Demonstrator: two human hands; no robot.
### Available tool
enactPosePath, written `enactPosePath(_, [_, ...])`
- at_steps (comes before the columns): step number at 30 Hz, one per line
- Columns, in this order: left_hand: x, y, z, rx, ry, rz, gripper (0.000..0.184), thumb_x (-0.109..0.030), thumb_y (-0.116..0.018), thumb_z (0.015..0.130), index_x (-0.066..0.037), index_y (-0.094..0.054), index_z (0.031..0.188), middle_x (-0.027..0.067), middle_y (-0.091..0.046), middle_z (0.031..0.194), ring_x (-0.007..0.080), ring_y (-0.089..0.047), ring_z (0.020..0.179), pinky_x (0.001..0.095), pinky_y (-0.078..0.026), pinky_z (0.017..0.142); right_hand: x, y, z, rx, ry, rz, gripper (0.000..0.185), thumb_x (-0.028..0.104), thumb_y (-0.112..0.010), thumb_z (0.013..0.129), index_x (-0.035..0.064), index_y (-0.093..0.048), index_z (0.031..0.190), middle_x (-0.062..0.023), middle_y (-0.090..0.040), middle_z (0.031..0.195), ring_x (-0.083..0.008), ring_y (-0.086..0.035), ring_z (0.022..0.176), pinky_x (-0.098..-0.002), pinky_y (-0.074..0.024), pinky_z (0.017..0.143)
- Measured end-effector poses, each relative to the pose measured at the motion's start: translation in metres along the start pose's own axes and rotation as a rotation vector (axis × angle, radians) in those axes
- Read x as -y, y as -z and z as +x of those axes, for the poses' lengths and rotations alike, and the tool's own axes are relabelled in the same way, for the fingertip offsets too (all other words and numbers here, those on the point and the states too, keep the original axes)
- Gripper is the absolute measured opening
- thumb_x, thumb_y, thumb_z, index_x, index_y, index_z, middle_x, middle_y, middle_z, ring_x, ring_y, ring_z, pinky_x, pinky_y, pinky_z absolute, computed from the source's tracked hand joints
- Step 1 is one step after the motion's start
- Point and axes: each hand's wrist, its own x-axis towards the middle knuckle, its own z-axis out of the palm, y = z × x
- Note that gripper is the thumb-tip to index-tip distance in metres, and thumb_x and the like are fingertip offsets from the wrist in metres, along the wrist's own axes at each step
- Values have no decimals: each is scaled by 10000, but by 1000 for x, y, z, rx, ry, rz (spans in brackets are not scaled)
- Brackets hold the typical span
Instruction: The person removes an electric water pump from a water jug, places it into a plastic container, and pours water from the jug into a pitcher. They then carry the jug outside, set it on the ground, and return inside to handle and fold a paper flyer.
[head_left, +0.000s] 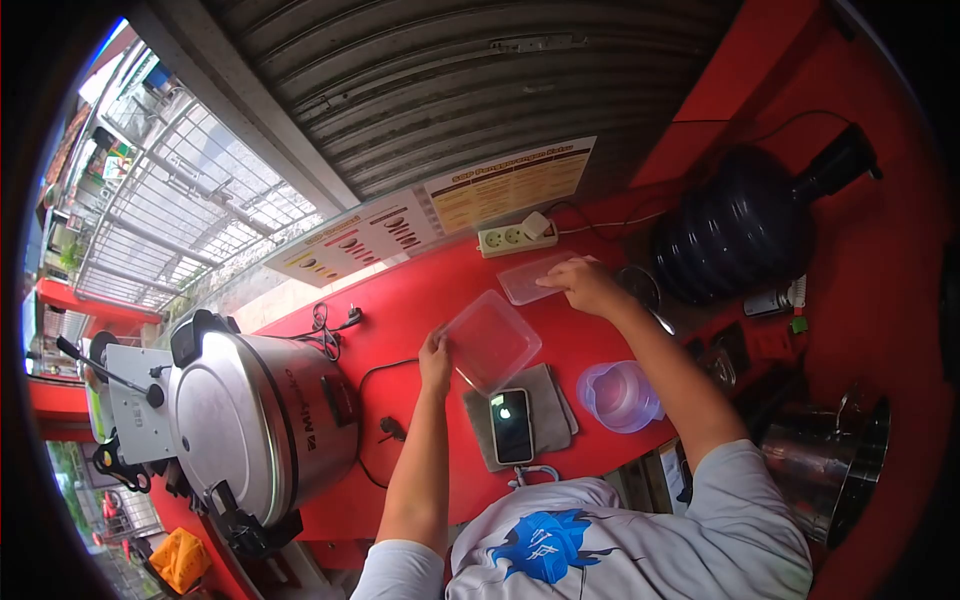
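Observation:
My left hand [435,362] is closed on the left edge of a clear square plastic container [492,342], tilted above the red table. To the right, my right hand [582,284] pinches a clear flat plastic lid [524,280] near the power strip [516,238]. The lid and the container are apart. Below the container, a phone [512,426] with a lit logo lies on a folded grey cloth [550,402]. A clear plastic jug [618,396] stands right of the cloth.
A large steel cooker [250,420] stands on the left of the red table [420,465], with black cables beside it. A dark water bottle [735,225] is at the upper right. Paper signs [515,185] line the back edge. A metal pot [825,470] sits lower right.

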Motion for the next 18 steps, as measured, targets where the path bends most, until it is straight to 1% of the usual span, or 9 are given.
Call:
enactPosePath(2, [-6,1,18,-68,-34,126,267,-69,-506,959,5,-587,1202,80,-664,1018,140,-602,943,255,-472,804,-4,2,-8,5,41,-82,408,3,-548,744,200,-739,1046,-70,-696,1022,-260,-619,1027,-425,-418,981])
enactPosePath(4, [-17,8,24,-119,-73,69,245,-51,-493,980,-21,-569,1211,-10,-530,781,60,-417,572,210,-364,514,-13,-5,-13,106,147,-314,403,41,-573,765,240,-726,1081,-47,-663,1112,-248,-571,1098,-463,-383,1005])
enactPosePath(5, [-9,26,38,-140,-133,239,216,-75,-540,956,6,-604,1146,56,-653,927,124,-617,775,255,-502,686,-16,-11,-13,106,146,-313,403,41,-573,765,240,-726,1081,-47,-663,1112,-248,-571,1098,-463,-383,1005])
enactPosePath(7, [-40,37,33,-78,61,101,256,-145,-536,981,-33,-545,1211,48,-633,951,156,-642,760,262,-515,614,-17,-25,-13,258,301,-409,428,80,-534,833,276,-673,1187,-58,-623,1160,-270,-537,1132,-509,-379,1015])
enactPosePath(8, [-54,33,28,-158,8,24,176,-139,-541,975,-15,-600,1085,84,-664,964,161,-651,773,307,-542,609,-14,-34,-13,287,321,-412,453,118,-598,824,297,-633,1238,-63,-601,1222,-293,-521,1174,-531,-380,1013])
enactPosePath(12, [-92,27,17,-121,83,50,239,-193,-524,983,-24,-567,1147,92,-649,1067,213,-677,777,322,-563,579,6,-57,-5,409,329,-288,454,171,-676,802,253,-627,1247,-80,-606,1233,-308,-534,1183,-511,-405,1005])
enactPosePath(14, [-89,20,24,-78,88,152,245,-190,-525,979,-23,-564,1153,94,-648,1076,215,-677,777,331,-567,563,6,-55,5,584,55,-27,502,203,-720,788,182,-603,1275,-112,-606,1242,-320,-564,1158,-470,-436,989])
enactPosePath(16, [-75,6,32,-37,76,232,256,-193,-556,953,-9,-582,1129,102,-661,1013,210,-673,765,332,-572,516,-3,-43,4,458,-4,35,506,192,-709,794,148,-591,1284,-133,-610,1229,-327,-575,1139,-454,-450,976])
enactPosePath(18, [-51,-7,48,-52,40,389,280,-229,-605,914,-2,-613,1079,150,-680,967,277,-683,777,385,-572,592,-4,-19,-8,161,-91,174,482,172,-687,829,92,-578,1292,-150,-622,1216,-294,-600,1121,-414,-481,940])
